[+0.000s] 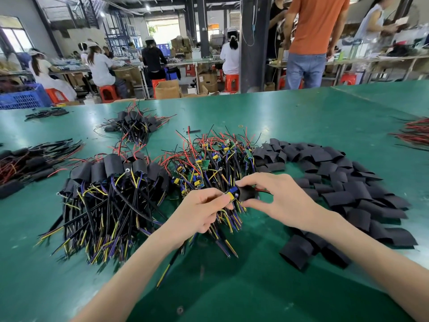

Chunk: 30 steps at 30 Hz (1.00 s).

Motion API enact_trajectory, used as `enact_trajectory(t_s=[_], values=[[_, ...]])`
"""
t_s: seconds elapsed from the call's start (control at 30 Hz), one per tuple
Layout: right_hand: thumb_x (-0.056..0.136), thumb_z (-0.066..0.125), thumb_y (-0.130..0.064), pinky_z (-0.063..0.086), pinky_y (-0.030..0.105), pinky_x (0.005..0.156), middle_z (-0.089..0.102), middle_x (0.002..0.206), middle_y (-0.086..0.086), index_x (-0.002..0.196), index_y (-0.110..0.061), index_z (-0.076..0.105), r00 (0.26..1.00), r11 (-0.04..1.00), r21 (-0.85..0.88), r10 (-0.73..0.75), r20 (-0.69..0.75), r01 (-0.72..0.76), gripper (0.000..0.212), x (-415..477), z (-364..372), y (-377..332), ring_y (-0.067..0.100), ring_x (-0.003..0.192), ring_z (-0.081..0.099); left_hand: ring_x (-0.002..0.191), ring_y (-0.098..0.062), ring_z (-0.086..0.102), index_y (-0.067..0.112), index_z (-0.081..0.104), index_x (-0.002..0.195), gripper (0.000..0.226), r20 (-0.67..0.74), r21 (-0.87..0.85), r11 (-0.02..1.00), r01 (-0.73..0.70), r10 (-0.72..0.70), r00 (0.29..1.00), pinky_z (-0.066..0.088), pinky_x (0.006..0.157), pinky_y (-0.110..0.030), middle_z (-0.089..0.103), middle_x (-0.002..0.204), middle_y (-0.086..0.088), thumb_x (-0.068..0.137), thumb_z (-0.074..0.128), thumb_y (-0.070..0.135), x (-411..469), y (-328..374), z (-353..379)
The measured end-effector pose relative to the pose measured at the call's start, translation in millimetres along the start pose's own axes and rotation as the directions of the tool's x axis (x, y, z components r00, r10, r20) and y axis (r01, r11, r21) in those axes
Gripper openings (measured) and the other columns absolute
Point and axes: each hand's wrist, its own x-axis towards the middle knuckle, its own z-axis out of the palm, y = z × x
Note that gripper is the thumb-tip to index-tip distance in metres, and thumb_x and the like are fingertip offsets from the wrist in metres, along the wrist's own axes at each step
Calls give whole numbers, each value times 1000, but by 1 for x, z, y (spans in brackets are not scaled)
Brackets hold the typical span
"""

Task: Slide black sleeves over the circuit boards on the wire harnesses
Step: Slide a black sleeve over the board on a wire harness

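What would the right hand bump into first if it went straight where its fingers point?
Probably the circuit board pinched in the left hand; the right hand holds a black sleeve next to it.

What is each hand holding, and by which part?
The left hand pinches the circuit board at its left end; the right hand pinches the black sleeve around its body.

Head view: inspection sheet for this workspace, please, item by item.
Surface: green table mat, glossy, no spills seen.
Job's things: loose sleeve pile right; bare-board harness pile centre; sleeved harness pile left.
Clutter: rubber band and short black tube beyond the piles.
Grippers: left hand pinches a circuit board; right hand holds a black sleeve at its end.
Cables: red wire bundle at the right edge.
Surroundings: seated workers, person in orange shirt, blue crate.
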Motion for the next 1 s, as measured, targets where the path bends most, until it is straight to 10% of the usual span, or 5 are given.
enact_trajectory(t_s=[0.67,1.0], values=[[72,78,-3,54,29,81,73,85,-8,97,-13,72,950,907,352,132,284,-231,28,0,-16,-9,1,73,61,51,-1,33,19,70,80,19,207,448,876,-176,90,974,26,49,-11,45,54,14,93,60,29,-2,3,-12],[72,79,-13,46,27,82,71,94,-4,101,-12,73,992,995,70,-82,97,75,30,-3,-2,-25,5,86,59,37,-1,29,21,63,69,22,86,394,918,-41,7,996,22,39,-8,39,41,14,91,63,24,-1,2,-10]])
